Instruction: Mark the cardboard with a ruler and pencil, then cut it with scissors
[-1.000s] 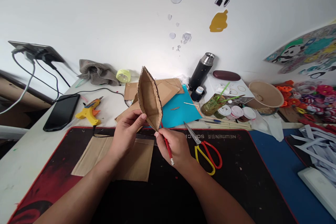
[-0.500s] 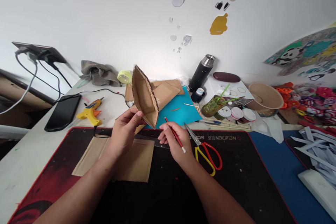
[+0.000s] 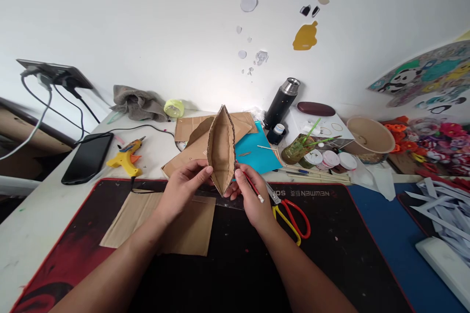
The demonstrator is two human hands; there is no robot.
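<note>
Between my hands is a small cardboard boat (image 3: 222, 149), a hollow shape pointed at both ends, its open side towards me and one point up. My left hand (image 3: 188, 186) pinches its left wall between thumb and fingers. My right hand (image 3: 253, 198) grips its lower right edge and also keeps a red pencil (image 3: 253, 185) against the palm. Below my left hand lies a flat cardboard sheet (image 3: 187, 227). Scissors (image 3: 290, 215) with red and yellow handles rest beside my right hand, their blade tips hidden behind it.
A yellow glue gun (image 3: 125, 157) and a black phone (image 3: 88, 157) lie on the left. Behind the boat are cardboard pieces (image 3: 179, 156) and a blue sheet (image 3: 257, 151). A black thermos (image 3: 282, 102), paint jars (image 3: 330, 159) and a beige bowl (image 3: 370, 134) stand to the right.
The boat has moved right and down and turned more upright. My right hand, earlier apart from it with the pencil, has closed on its right edge.
</note>
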